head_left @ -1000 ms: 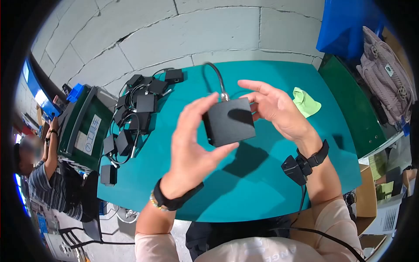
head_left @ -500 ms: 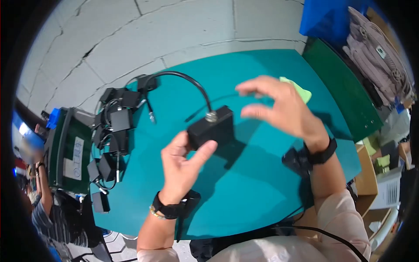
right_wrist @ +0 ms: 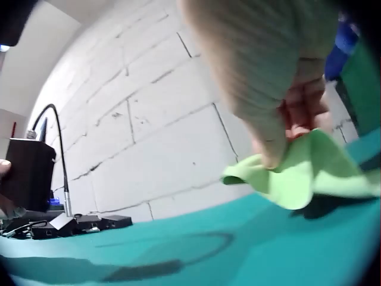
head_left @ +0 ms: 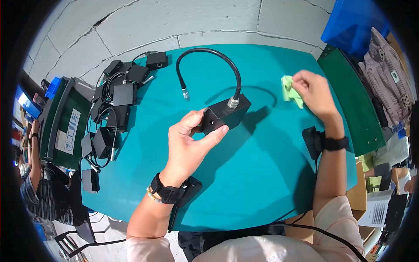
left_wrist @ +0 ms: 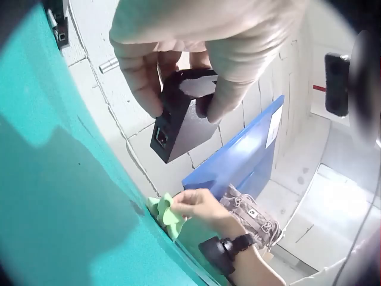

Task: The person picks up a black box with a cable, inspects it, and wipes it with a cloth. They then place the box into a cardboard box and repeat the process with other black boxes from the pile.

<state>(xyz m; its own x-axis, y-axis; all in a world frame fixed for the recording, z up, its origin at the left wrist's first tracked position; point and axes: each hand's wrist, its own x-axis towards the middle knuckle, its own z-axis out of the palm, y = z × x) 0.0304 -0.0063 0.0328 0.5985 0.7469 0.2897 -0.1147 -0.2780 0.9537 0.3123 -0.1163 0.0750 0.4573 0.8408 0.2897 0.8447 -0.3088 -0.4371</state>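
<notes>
My left hand [head_left: 187, 142] grips a small black box [head_left: 229, 115] above the table, thumb on one side and fingers on the other. From a metal gland on the box, a black cable [head_left: 238, 72] arches up and over to the left, ending in a silver plug [head_left: 186, 94] that hangs free. A port shows in the box's end face [left_wrist: 161, 137] in the left wrist view. Over at the right, my right hand [head_left: 318, 94] pinches a light green cloth [head_left: 288, 89] between thumb and fingers. In the right wrist view the cloth [right_wrist: 303, 173] is partly lifted off the table.
Several similar black boxes with cables [head_left: 124, 94] lie along the left side of the green table [head_left: 174, 196]. A block wall [head_left: 209, 22] rises behind it. A green cabinet [head_left: 65, 126] stands left; a blue bin [head_left: 353, 26] and a mesh bag [head_left: 386, 78] are at right. Another person [head_left: 39, 187] is at far left.
My right hand has left the box, moved right and taken hold of the green cloth. My left hand has tilted the box, so its cable end now faces up.
</notes>
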